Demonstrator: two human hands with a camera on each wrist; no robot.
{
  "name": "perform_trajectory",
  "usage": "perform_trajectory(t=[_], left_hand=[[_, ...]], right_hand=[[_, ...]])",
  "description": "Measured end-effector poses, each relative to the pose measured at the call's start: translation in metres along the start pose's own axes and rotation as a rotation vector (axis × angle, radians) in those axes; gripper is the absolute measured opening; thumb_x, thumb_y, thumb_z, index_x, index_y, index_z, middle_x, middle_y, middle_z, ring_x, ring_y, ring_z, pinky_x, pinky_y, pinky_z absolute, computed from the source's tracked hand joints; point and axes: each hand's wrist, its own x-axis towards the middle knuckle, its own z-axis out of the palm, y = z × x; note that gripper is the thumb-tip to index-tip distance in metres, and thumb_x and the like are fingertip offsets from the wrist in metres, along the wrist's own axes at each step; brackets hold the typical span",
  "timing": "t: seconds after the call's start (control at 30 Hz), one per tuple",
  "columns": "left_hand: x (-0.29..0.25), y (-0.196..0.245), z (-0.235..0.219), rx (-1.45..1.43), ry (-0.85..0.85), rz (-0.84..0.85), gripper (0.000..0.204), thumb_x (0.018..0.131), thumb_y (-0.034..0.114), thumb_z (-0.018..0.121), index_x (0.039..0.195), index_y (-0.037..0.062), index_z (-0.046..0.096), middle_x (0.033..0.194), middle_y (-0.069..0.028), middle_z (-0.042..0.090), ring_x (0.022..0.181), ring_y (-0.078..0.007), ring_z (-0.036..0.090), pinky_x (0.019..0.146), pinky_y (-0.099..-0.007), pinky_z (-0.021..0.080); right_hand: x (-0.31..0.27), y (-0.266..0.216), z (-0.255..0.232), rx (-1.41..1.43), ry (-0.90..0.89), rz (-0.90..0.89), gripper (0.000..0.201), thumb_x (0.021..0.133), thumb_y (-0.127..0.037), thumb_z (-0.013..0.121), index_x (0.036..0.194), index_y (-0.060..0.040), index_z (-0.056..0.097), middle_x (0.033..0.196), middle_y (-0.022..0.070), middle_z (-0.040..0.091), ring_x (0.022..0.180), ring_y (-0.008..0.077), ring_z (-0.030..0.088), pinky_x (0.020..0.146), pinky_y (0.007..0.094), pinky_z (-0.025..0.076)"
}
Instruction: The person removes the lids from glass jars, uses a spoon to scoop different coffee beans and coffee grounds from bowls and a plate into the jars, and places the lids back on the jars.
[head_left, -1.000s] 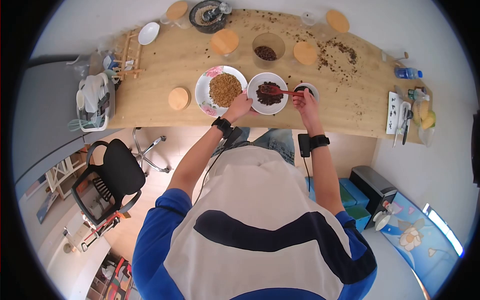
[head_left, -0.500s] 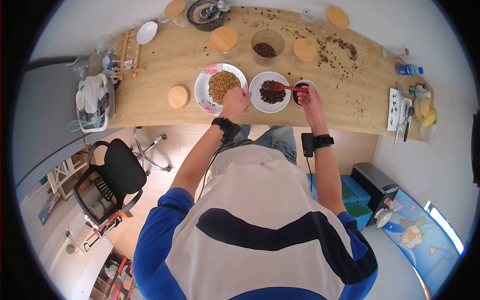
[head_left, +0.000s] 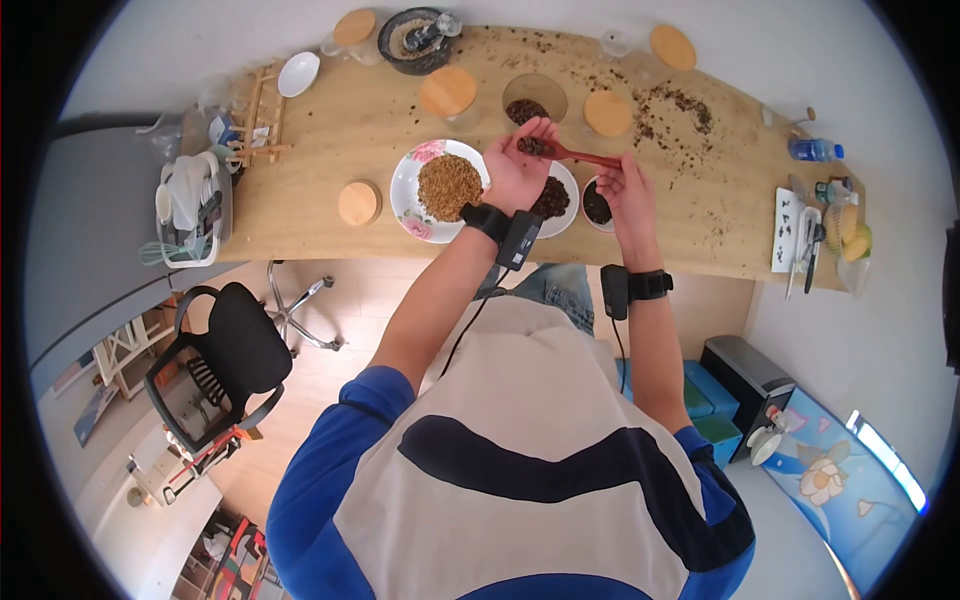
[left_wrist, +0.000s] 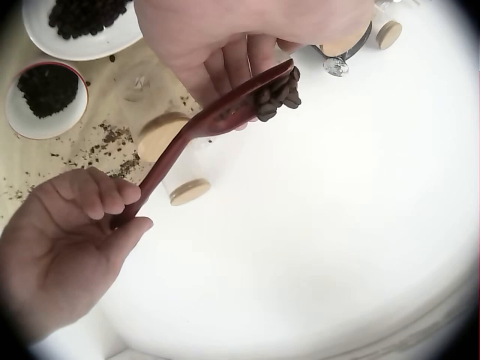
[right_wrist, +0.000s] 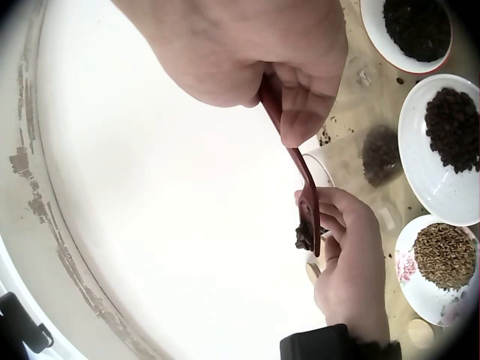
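White bowl (head_left: 571, 198) — partly hidden under left hand (head_left: 518, 178) (head view); cut by right wrist view's edge

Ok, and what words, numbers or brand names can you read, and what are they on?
There are none I can read.
White board at the far right: dark marks, too small to read.
Blue bottle: too small to tell if it has words.
Red spoon: no writing shows.
Flowery plate: pink flowers, no letters I can see.
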Motion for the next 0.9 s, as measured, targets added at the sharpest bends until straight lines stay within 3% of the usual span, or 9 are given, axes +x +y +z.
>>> perform_trajectory(t=[0.23,0.37,0.43,0.47,0.57,0.63,0.73,0.9], left_hand=[[0.036,0.012,0.040,0.079,-0.005,0.140,0.048,0.089,0.022,0.023,0.113,-0.0133,0.045,0.121,-0.0242,0.046,0.113,-0.0333,0.046,0.098,-0.0422,0.040],[0.062,0.025,0.047,0.142,0.014,0.241,0.048,0.089,0.024,0.024,0.108,-0.0137,0.047,0.114,-0.0251,0.051,0.107,-0.0327,0.051,0.097,-0.0418,0.041],[0.066,0.033,0.048,0.335,-0.017,0.410,0.049,0.089,0.024,0.024,0.112,-0.0149,0.044,0.116,-0.0266,0.049,0.108,-0.0353,0.050,0.099,-0.0414,0.040],[0.064,0.036,0.049,0.335,-0.018,0.412,0.049,0.089,0.024,0.024,0.112,-0.0149,0.044,0.116,-0.0266,0.049,0.108,-0.0353,0.050,0.099,-0.0414,0.040],[0.058,0.046,0.045,0.410,-0.008,0.449,0.048,0.089,0.024,0.025,0.110,-0.0148,0.045,0.114,-0.0268,0.050,0.108,-0.0352,0.050,0.099,-0.0409,0.040],[0.056,0.048,0.039,0.441,0.006,0.503,0.044,0.088,0.024,0.031,0.105,-0.0128,0.048,0.110,-0.0252,0.053,0.106,-0.0341,0.051,0.098,-0.0411,0.040],[0.048,0.050,0.033,0.442,0.067,0.461,0.038,0.087,0.025,0.037,0.097,-0.0089,0.050,0.100,-0.0213,0.056,0.097,-0.0312,0.055,0.092,-0.0394,0.045],[0.031,0.063,0.010,0.558,0.100,0.335,0.030,0.087,0.028,0.042,0.084,0.0005,0.052,0.079,-0.0109,0.057,0.076,-0.0230,0.056,0.077,-0.0343,0.046]], right_hand=[[0.029,-0.007,0.015,0.028,0.021,-0.027,0.028,0.094,-0.028,0.045,0.095,-0.0011,0.053,0.078,0.0089,0.062,0.069,0.0146,0.058,0.062,0.0265,0.048],[0.043,-0.010,0.023,0.046,0.010,-0.048,0.028,0.094,-0.028,0.045,0.095,-0.0013,0.053,0.079,0.0086,0.062,0.070,0.0145,0.058,0.063,0.0269,0.048],[0.049,-0.012,0.026,0.066,0.032,-0.095,0.028,0.094,-0.028,0.045,0.095,-0.0014,0.053,0.080,0.0089,0.062,0.069,0.0146,0.058,0.063,0.0266,0.048],[0.052,-0.013,0.027,0.067,0.030,-0.096,0.028,0.094,-0.028,0.045,0.095,-0.0014,0.053,0.080,0.0089,0.062,0.069,0.0146,0.058,0.063,0.0266,0.048],[0.054,-0.014,0.032,-0.037,0.051,-0.208,0.028,0.094,-0.027,0.046,0.096,-0.0008,0.054,0.081,0.0080,0.062,0.068,0.0130,0.058,0.062,0.0259,0.048],[0.052,-0.015,0.035,-0.284,0.025,-0.330,0.026,0.093,-0.026,0.048,0.097,-0.0009,0.054,0.082,0.0063,0.061,0.068,0.0108,0.057,0.060,0.0245,0.047],[0.043,-0.015,0.040,-0.456,-0.016,-0.414,0.025,0.092,-0.025,0.049,0.100,-0.0016,0.055,0.082,0.0046,0.061,0.068,0.0089,0.056,0.059,0.0227,0.046],[0.030,-0.013,0.028,-0.439,0.014,-0.492,0.025,0.093,-0.023,0.047,0.099,0.0001,0.054,0.083,0.0074,0.063,0.066,0.0100,0.056,0.057,0.0227,0.045]])
